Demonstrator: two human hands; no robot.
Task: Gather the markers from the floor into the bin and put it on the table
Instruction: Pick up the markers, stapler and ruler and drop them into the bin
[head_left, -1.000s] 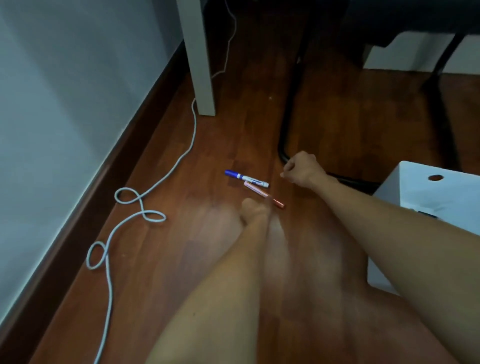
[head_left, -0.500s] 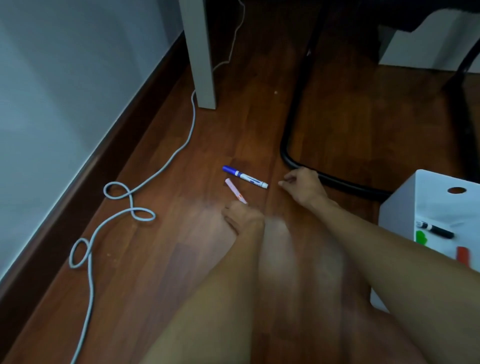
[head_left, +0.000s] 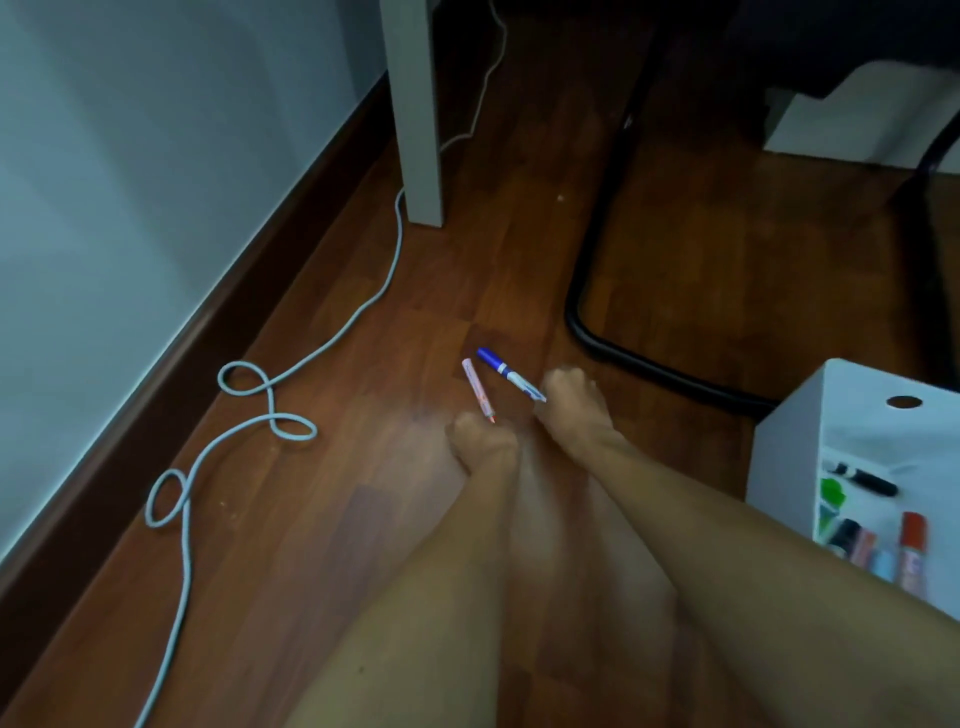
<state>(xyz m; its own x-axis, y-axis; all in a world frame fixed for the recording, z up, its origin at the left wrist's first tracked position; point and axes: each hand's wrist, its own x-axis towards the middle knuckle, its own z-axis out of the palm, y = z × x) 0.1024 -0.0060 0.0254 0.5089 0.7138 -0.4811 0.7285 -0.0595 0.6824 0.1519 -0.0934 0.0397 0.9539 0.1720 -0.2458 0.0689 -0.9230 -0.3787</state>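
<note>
Floor (head_left: 675, 270): wood, two markers lying at twelve o'clock.
Left hand (head_left: 483, 441): pinching the pink marker (head_left: 478, 388).
Right hand (head_left: 571, 400): gripping the blue marker (head_left: 506, 373).
Tip: hold tight, then drop both in the bin (head_left: 795, 441) at three o'clock.

open floor (head_left: 363, 519) left of hands; chair base (head_left: 613, 348) close beyond right hand (head_left: 569, 410).

Two bare forearms, no sleeves, left hand (head_left: 483, 436), right hand (head_left: 571, 402), fingers blurred

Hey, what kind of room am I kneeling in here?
Probably a home office or study: a wood floor, a white table leg by the wall, a black chair frame, and a loose grey cable.
</note>
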